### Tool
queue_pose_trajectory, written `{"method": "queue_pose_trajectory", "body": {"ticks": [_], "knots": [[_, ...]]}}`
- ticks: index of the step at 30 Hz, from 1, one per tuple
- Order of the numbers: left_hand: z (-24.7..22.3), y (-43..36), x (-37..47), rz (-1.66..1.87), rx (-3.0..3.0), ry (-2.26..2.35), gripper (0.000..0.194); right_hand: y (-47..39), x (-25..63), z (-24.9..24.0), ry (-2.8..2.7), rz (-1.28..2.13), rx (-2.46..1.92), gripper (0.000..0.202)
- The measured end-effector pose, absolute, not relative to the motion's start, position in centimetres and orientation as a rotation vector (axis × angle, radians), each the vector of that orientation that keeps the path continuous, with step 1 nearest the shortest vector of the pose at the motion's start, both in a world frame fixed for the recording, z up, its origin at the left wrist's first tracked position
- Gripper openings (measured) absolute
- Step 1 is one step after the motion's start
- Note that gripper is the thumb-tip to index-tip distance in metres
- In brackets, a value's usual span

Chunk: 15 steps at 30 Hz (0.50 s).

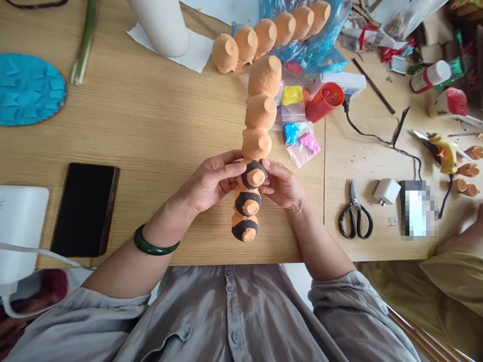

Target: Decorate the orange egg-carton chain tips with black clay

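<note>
Between my hands is an orange strip of egg-carton cups [257, 111], held up over the table and running lengthwise away from me. Black rings circle the tips of its three nearest cups; the farther cups are plain orange. My left hand [211, 182] grips the strip's left side near the middle, thumb beside the farthest black ring. From the right, my right hand [282, 182] closes on the same cup with thumb and fingers. Just beyond it lies a second plain orange egg-carton strip [265, 35], partly on blue plastic wrapping [332, 40].
Small bags of coloured clay [292, 100] and a red cup [324, 100] stand to the right. Scissors [354, 211], a charger [387, 191] and a hot glue gun [441, 151] lie farther right. At left are a black phone [86, 208] and a blue disc [30, 89]. Another person's arm [466, 231] shows.
</note>
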<state>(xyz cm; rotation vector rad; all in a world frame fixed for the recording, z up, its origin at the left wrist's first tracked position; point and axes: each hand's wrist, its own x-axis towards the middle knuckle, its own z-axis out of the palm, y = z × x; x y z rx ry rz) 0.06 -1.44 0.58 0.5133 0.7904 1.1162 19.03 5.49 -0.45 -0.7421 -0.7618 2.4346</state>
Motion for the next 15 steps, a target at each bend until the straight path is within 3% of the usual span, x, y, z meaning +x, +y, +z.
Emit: {"method": "queue_pose_trajectory", "body": {"ticks": [15], "knots": [[1.1,-1.4,0.5,1.089,0.49,0.807,0.023,4.8,18.5,0.9,-0.903,2.372,-0.816,0.05]]}}
